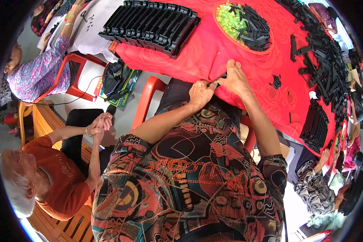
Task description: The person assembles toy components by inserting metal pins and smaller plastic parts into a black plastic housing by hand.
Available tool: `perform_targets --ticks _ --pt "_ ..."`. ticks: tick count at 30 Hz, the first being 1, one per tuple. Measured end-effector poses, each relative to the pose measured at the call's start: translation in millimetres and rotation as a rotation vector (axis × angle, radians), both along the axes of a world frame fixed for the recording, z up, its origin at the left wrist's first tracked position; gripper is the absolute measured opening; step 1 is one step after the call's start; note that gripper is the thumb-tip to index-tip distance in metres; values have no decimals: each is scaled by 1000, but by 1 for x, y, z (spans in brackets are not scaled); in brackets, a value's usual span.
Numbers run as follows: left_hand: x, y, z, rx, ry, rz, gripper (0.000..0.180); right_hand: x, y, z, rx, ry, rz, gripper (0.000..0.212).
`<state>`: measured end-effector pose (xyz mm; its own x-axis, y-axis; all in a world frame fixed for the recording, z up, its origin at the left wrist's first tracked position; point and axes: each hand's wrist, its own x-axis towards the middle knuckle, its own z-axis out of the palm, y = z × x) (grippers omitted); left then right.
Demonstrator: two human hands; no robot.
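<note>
Both of my hands meet at the near edge of the red-covered table, over my lap. My left hand (201, 94) is closed, gripping one end of a small dark plastic piece (217, 80). Pressed against its other end is my right hand (235, 80), fingers wrapped around it. Most of the piece is hidden by the fingers, so its full shape does not show. Just beyond my hands stands a round orange-rimmed tray (259, 53). In it, clear yellow-green pieces (229, 18) lie on the left and black strip-like pieces (254, 30) on the right.
Long black ribbed racks (149, 26) sit at the table's far left. A heap of black plastic strips (324, 68) spreads along the right, with another black rack (314, 127) nearer. Tiny black bits (275, 82) lie on the red cloth (266, 97). People sit on both sides.
</note>
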<state>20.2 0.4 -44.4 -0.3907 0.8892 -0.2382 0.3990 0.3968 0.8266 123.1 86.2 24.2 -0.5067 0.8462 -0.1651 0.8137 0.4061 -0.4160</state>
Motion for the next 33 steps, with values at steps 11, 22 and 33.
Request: perform_targets --ticks 11,22,33 --pt "-5 2 -19 40 -200 -54 39 -3 -5 6 102 -99 3 51" --pt "-50 -2 -18 -53 -829 -529 27 -3 -4 5 109 -100 -10 48" --pt "-35 -12 -13 -8 -610 -404 17 21 10 -3 -116 374 34 40"
